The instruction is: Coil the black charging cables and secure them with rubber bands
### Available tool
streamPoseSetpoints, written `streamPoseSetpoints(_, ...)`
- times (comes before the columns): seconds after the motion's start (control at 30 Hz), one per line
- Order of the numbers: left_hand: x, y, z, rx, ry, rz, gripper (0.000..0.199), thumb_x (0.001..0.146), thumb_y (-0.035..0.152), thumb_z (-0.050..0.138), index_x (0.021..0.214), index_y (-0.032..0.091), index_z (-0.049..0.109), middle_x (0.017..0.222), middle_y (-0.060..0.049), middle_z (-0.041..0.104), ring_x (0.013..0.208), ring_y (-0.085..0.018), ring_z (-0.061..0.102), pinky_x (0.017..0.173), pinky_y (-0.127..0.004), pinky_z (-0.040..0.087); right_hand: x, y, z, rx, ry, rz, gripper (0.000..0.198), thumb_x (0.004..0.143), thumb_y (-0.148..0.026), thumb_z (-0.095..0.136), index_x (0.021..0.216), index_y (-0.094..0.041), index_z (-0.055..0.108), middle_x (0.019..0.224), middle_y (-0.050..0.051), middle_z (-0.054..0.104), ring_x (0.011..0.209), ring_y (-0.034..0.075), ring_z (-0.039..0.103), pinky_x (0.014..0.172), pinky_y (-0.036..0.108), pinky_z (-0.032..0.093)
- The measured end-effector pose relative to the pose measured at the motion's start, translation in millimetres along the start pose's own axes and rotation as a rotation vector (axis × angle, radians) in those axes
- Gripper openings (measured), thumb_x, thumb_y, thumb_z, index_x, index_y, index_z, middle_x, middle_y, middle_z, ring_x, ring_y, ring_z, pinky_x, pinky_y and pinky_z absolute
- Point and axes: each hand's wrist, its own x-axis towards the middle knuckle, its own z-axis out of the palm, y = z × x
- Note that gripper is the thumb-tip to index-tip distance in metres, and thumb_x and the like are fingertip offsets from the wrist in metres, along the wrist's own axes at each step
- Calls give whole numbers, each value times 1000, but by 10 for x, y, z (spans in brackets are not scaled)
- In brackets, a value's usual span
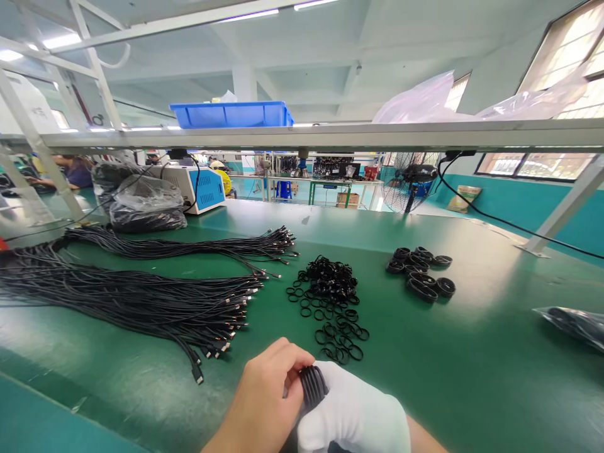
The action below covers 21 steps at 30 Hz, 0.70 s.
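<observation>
Close to the table's near edge, a coiled black cable (313, 385) is gripped between both my hands. My bare left hand (268, 396) pinches the coil from the left with thumb and fingers. My right hand (353, 409), in a white glove, wraps round it from the right. Part of the coil is hidden behind the glove. Just beyond my hands lies a pile of small black rings (330, 283), with loose ones spread toward me. To the left, a large bundle of black cables (179, 302) has its plugs facing right.
A second cable bundle (202, 245) lies behind. Several coiled cables (419, 270) sit at right, a bagged item (576, 324) at the far right. A blue and white machine (207, 185) stands beside a plastic bag (148, 201). An overhead shelf (330, 135) holds a blue bin (231, 115).
</observation>
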Motion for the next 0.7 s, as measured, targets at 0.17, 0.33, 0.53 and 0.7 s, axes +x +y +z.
streamPoseSetpoints(0.17, 34, -20, 16, 7, -5, 27, 27, 74, 2, 46, 81, 19, 65, 76, 0, 60, 68, -14, 58, 62, -23, 45, 29, 37, -12, -21, 31, -10, 8, 54, -13, 64, 58, -13, 57, 49, -1, 57, 42, 9, 52, 42, 19, 42)
streamPoseSetpoints(0.33, 63, -61, 27, -41, 27, 66, 32, 72, 0, 46, 85, 21, 66, 75, 1, 61, 67, -12, 59, 61, -21, 45, 0, -31, 5, 3, 42, -38, 7, 56, -16, 63, 59, -12, 58, 46, -1, 54, 39, 8, 47, 40, 18, 37)
streamPoseSetpoints(0.53, 27, -95, 79, 31, 79, 174, 33, 73, 0, 43, 83, 19, 68, 72, -1, 60, 64, -13, 58, 58, -22, 43, -53, -80, 40, 12, 34, -51, 5, 53, -14, 59, 57, -13, 56, 44, -2, 52, 40, 7, 47, 39, 17, 33)
streamPoseSetpoints(0.7, 29, -54, 57, -62, 31, 78, 32, 72, 2, 47, 89, 21, 67, 77, 0, 62, 69, -14, 58, 64, -23, 45, 23, 18, 6, 39, 25, -67, 12, 53, -18, 64, 61, -12, 58, 44, -2, 53, 38, 8, 47, 38, 17, 36)
